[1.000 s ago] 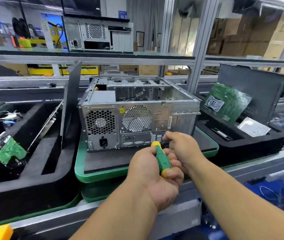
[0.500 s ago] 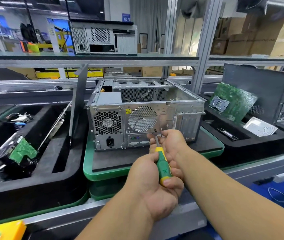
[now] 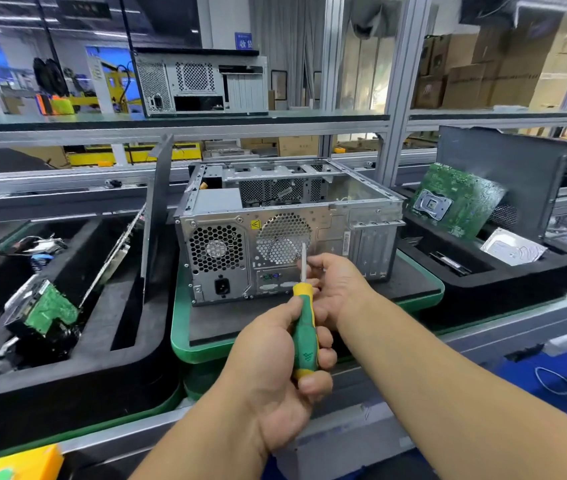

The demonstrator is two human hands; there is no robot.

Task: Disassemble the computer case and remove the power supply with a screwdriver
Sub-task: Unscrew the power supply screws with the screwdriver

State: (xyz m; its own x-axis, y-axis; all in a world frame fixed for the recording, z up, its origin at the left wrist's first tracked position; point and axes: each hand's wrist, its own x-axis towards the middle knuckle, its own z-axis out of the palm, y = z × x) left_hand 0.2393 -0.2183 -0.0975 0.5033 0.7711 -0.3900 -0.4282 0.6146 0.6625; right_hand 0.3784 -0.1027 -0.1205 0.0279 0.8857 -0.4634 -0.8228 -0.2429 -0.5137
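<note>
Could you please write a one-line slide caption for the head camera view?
Left hand grips a green-yellow screwdriver, right hand at its shaft, before the open computer case.

The bare metal computer case (image 3: 285, 233) sits upright on its green-edged tray (image 3: 180, 327), top open, rear toward me. The power supply (image 3: 218, 261) fills its rear left corner, seemingly mounted. My green-and-yellow screwdriver (image 3: 304, 327) points up.

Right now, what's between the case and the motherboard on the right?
In the head view, only a bare strip of the green tray and the black foam bin's rim lie between the case and the motherboard.
</note>
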